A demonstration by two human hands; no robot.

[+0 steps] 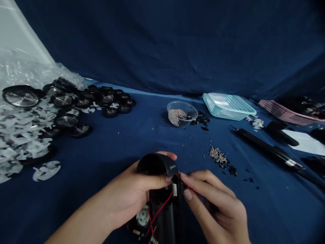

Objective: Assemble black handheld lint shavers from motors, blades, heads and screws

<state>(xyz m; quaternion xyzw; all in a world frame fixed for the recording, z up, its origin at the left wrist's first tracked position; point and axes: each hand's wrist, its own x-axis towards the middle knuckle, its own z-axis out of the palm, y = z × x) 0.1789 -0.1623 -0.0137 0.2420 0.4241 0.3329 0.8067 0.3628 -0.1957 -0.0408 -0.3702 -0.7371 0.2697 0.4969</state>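
The left hand [132, 193] is closed around a curved black plastic housing [157, 164], with the thumb lying across it. The right hand [213, 206] pinches the housing's edge between its fingertips [183, 176]. Red wires [158, 210] run down the housing beside a round white part [142, 217]. On the blue-covered tabletop [142, 142] lie a loose heap of small screws [217, 156], a clear plastic bowl of screws [181, 113], a teal plastic basket [228, 106], a black electric screwdriver [266, 145] and, to the left, round black discs [63, 100].
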